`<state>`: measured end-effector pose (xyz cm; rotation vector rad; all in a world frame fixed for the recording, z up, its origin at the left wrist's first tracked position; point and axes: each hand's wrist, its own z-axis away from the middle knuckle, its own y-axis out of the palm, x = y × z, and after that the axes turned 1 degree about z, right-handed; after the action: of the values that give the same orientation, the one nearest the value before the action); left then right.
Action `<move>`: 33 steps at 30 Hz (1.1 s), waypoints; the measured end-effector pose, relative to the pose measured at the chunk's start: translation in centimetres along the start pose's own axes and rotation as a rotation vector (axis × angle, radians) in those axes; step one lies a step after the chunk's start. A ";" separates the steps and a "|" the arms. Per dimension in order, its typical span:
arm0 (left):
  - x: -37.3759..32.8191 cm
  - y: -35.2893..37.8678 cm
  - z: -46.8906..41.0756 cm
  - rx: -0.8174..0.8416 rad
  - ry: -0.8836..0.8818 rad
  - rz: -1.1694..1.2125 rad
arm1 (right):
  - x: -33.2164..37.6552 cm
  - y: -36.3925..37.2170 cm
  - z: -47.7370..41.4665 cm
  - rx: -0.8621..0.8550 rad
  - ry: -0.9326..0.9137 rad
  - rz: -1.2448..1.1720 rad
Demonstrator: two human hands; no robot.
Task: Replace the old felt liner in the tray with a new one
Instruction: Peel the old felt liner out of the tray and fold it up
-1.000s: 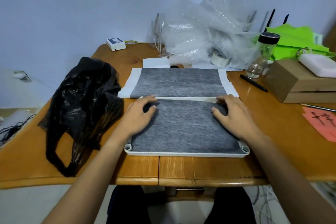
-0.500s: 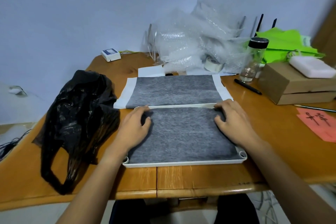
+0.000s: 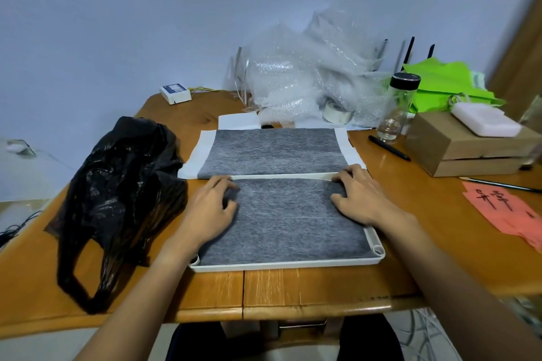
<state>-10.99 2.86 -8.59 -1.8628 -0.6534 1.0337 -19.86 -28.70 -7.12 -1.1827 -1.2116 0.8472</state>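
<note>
A white tray (image 3: 289, 266) sits near the front edge of the wooden table (image 3: 293, 290), with a grey felt liner (image 3: 287, 220) lying inside it. The left hand (image 3: 209, 208) and right hand (image 3: 359, 196) rest palm-down on the liner's far corners, fingers spread flat and gripping nothing. Just behind the tray lies a second grey felt sheet (image 3: 272, 151) on white backing. A crumpled black plastic bag (image 3: 117, 193) sits close to the left (nearly touching the backing). Bubble wrap (image 3: 311, 73), a tape roll (image 3: 337, 111), a glass bottle (image 3: 396, 108), a pen (image 3: 388, 148) and a cardboard box (image 3: 463, 146) crowd the far right.
</note>
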 end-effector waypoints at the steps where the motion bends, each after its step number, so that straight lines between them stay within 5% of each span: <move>1: 0.0 0.0 0.0 0.005 -0.002 0.001 | 0.0 -0.4 -0.3 0.029 -0.007 0.043; 8: 0.0 -0.1 0.1 0.002 -0.005 0.006 | 0.2 -3.6 -2.1 0.193 -0.085 0.271; 26: 0.4 0.3 -0.2 -0.011 -0.006 0.007 | 0.9 -5.3 -3.4 -0.058 -0.178 0.091; 33: 0.3 0.3 -0.1 -0.024 -0.009 0.012 | 0.2 -5.1 -4.0 0.015 -0.173 0.181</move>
<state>-10.72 2.89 -8.92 -1.8865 -0.6628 1.0465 -16.46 -30.55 -1.92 -1.2405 -1.2473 1.1106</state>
